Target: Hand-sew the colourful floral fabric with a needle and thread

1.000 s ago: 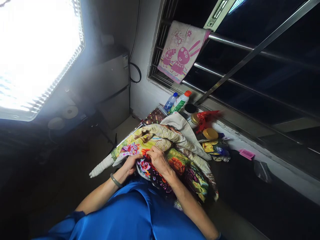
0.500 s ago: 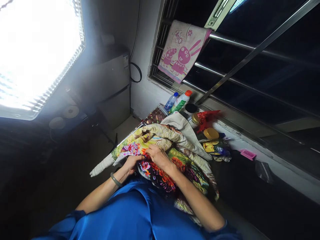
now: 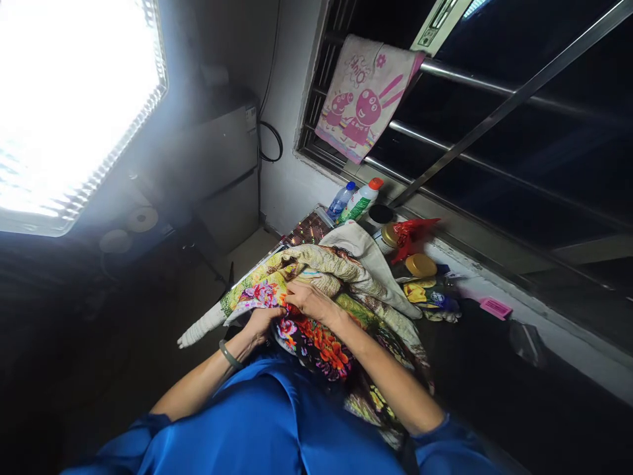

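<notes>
A large floral fabric (image 3: pixel 324 346), with red and pink flowers on black and pale yellow-green textured parts, lies bunched in front of my body. My left hand (image 3: pixel 262 324), with a bracelet on its wrist, pinches the fabric at its near-left edge. Close beside it, my right hand (image 3: pixel 309 300) has its fingers closed on the same fabric, over the flowered part. The two hands' fingertips nearly meet. Folds hide whatever the fingertips press between them. A pale rolled end (image 3: pixel 200 324) of the cloth sticks out to the left.
Behind the fabric stand a blue-capped bottle (image 3: pixel 341 201), an orange-capped bottle (image 3: pixel 362 200), gold-lidded jars (image 3: pixel 420 265) and a red plastic bag (image 3: pixel 413 236). A pink box (image 3: pixel 495 308) sits to the right. A printed towel (image 3: pixel 368 99) hangs on the window bars. A bright lamp (image 3: pixel 74 105) fills the upper left.
The hands keep their hold on the fabric, and my right hand has shifted very slightly left. The view has turned a little, so the background sits slightly farther right.
</notes>
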